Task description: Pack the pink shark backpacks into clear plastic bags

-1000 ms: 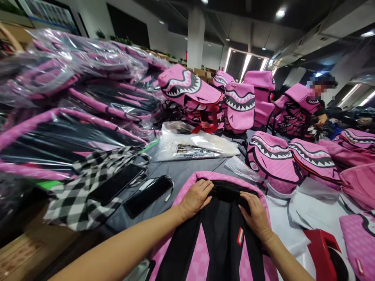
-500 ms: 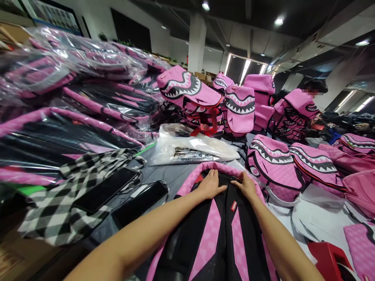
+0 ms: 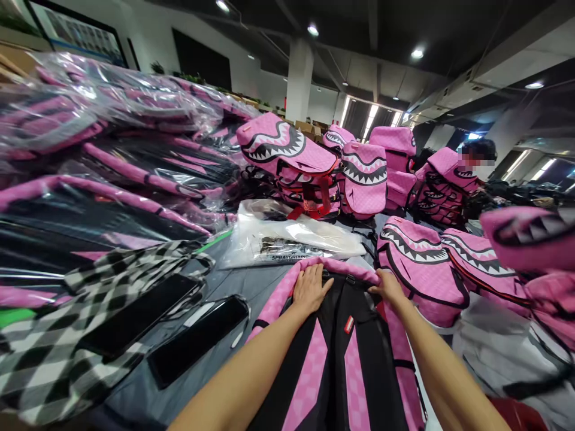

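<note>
A pink and black backpack (image 3: 336, 359) lies in front of me, its black back panel and straps facing up. My left hand (image 3: 311, 288) rests flat near its top left corner, fingers stretched over the pink upper edge and thumb apart. At the top right corner my right hand (image 3: 387, 287) is closed on the pink edge, with thumb and fingers pinching the fabric; the fingertips are partly hidden. A small red label (image 3: 349, 324) shows on the right strap.
Clear plastic packaging (image 3: 296, 239) lies beyond the backpack. Plastic-wrapped backpacks (image 3: 148, 161) are piled at left, near a checkered cloth (image 3: 108, 299) and a black phone-like slab (image 3: 197, 341). Shark-mouth pink bags (image 3: 417, 269) stand at right and behind; a person (image 3: 478, 155) is farther back.
My right hand has moved from the strap top to the backpack's right corner. My left hand has spread across the top edge. A blurred pink bag at far right now sits higher.
</note>
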### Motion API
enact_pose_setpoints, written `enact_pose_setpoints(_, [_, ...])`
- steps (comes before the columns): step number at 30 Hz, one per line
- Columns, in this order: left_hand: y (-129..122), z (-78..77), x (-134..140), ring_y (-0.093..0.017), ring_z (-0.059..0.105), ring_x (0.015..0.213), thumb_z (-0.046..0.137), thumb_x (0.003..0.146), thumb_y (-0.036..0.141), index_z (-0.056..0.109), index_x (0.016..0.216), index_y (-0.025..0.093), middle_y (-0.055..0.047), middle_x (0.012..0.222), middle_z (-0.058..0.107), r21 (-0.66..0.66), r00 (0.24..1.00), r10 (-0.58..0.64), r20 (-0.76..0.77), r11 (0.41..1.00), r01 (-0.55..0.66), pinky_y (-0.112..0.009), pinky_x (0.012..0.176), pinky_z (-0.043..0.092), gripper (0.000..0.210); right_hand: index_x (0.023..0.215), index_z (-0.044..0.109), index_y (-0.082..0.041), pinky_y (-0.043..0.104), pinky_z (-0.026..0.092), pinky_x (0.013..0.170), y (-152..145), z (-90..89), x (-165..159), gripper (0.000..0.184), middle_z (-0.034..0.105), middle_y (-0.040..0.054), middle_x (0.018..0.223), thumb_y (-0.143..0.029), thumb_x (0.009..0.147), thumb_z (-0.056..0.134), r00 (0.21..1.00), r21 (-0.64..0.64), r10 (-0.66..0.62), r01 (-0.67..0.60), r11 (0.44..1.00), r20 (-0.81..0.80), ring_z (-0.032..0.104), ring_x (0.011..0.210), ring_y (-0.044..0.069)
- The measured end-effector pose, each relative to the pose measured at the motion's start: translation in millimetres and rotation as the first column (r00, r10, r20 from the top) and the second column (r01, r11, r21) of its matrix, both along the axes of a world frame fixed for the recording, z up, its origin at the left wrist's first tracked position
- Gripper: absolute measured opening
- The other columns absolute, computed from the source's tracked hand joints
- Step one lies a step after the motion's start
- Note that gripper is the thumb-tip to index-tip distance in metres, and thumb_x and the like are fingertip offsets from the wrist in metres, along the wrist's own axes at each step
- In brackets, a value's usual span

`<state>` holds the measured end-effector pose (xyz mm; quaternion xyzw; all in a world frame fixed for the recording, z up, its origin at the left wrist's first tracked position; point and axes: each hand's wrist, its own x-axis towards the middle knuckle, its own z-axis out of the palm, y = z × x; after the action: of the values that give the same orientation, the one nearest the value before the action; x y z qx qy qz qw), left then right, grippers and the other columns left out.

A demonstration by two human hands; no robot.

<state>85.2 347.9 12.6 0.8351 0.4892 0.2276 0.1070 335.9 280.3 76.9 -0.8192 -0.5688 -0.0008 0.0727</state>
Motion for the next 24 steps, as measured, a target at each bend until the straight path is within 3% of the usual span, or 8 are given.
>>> enact_pose_setpoints(4, [8, -6.0, -3, -0.033, 0.049, 0.133, 0.043, 0.100, 0.058, 0.055, 0.140, 0.019, -0.016, 0.141, 0.059, 0.177, 0.997, -0.069, 0.032, 0.982, 0.063, -0.053, 0.114, 0.034, 0.057, 0.088, 0.064, -0.023, 0.026, 0.039, 0.063, 40, -10.0, -1, 0.043, 0.070, 0.0006, 0.085, -0.025, 0.057, 0.094, 0.999, -0.053, -0.052, 0.052, 0.997, -0.012, 0.067, 0.083, 0.022])
enact_pose_setpoints(7, [11, 1.1, 0, -0.034, 0.049, 0.131, 0.054, 0.094, 0.060, 0.061, 0.135, 0.022, -0.015, 0.139, 0.058, 0.178, 0.992, -0.114, -0.047, 0.977, 0.121, -0.054, 0.112, 0.033, 0.056, 0.093, 0.065, -0.022, 0.028, 0.045, 0.067, 43, -7.6, -10, 0.041, 0.071, 0.0026, 0.089, -0.025, 0.062, 0.091, 0.999, -0.029, -0.043, 0.043, 0.999, 0.005, 0.068, 0.085, 0.024])
enact_pose_setpoints(11, [11, 11.2, 4, -0.034, 0.049, 0.131, 0.053, 0.096, 0.042, 0.058, 0.138, 0.019, -0.016, 0.142, 0.056, 0.108, 0.994, -0.091, -0.058, 0.989, 0.097, -0.053, 0.113, 0.031, 0.047, 0.116, 0.065, -0.017, 0.041, 0.049, 0.094, -8, 1.6, -42, 0.031, 0.067, 0.0173, 0.122, -0.018, 0.086, 0.067, 0.996, 0.083, 0.058, -0.063, 0.995, 0.063, 0.061, 0.117, 0.031])
enact_pose_setpoints(13, [10, 14.0, 3, -0.033, 0.047, 0.133, 0.051, 0.096, 0.032, 0.057, 0.138, 0.020, -0.015, 0.144, 0.055, 0.085, 0.993, -0.108, -0.046, 0.990, 0.112, -0.051, 0.114, 0.031, 0.044, 0.128, 0.062, -0.019, 0.047, 0.043, 0.106, -49, 4.5, -71, 0.035, 0.062, 0.0176, 0.135, -0.020, 0.094, 0.055, 0.980, 0.151, 0.186, -0.195, 0.969, 0.072, 0.054, 0.130, 0.032])
enact_pose_setpoints(17, [13, 25.2, 0, -0.028, 0.049, 0.134, 0.044, 0.094, 0.019, 0.056, 0.138, 0.021, -0.012, 0.143, 0.058, 0.010, 0.987, -0.160, -0.028, 0.987, 0.161, -0.046, 0.115, 0.033, 0.046, 0.150, 0.046, -0.026, 0.050, 0.034, 0.118, -109, -7.5, -136, 0.051, 0.048, 0.0098, 0.156, -0.038, 0.101, 0.048, 0.829, 0.227, 0.554, -0.554, 0.801, 0.073, 0.042, 0.144, 0.027])
enact_pose_setpoints(18, [14, 30.2, -3, -0.027, 0.050, 0.135, 0.043, 0.093, 0.017, 0.053, 0.141, 0.020, -0.012, 0.144, 0.058, -0.015, 0.985, -0.170, -0.024, 0.985, 0.170, -0.045, 0.116, 0.033, 0.049, 0.152, 0.044, -0.025, 0.050, 0.034, 0.119, -113, -14.4, -148, 0.052, 0.048, 0.0099, 0.156, -0.040, 0.102, 0.047, 0.812, 0.206, 0.580, -0.581, 0.788, 0.072, 0.043, 0.144, 0.027])
enact_pose_setpoints(21, [7, 49.0, -20, -0.027, 0.044, 0.142, 0.045, 0.089, 0.014, 0.032, 0.154, 0.009, -0.018, 0.153, 0.048, -0.088, 0.981, -0.191, -0.016, 0.978, 0.189, -0.044, 0.116, 0.035, 0.066, 0.152, 0.044, -0.021, 0.049, 0.033, 0.118, -105, -37.9, -163, 0.051, 0.052, 0.0122, 0.152, -0.036, 0.104, 0.043, 0.857, 0.148, 0.510, -0.515, 0.844, 0.071, 0.045, 0.143, 0.025])
enact_pose_setpoints(24, [-32, 69.6, -53, -0.028, 0.036, 0.148, 0.043, 0.091, 0.016, 0.026, 0.154, 0.002, -0.023, 0.158, 0.039, -0.101, 0.975, -0.221, 0.005, 0.970, 0.220, -0.044, 0.118, 0.034, 0.066, 0.154, 0.042, -0.019, 0.048, 0.032, 0.119, -89, -55.0, -162, 0.052, 0.050, 0.0127, 0.154, -0.034, 0.104, 0.042, 0.886, 0.173, 0.458, -0.463, 0.869, 0.068, 0.043, 0.145, 0.024])
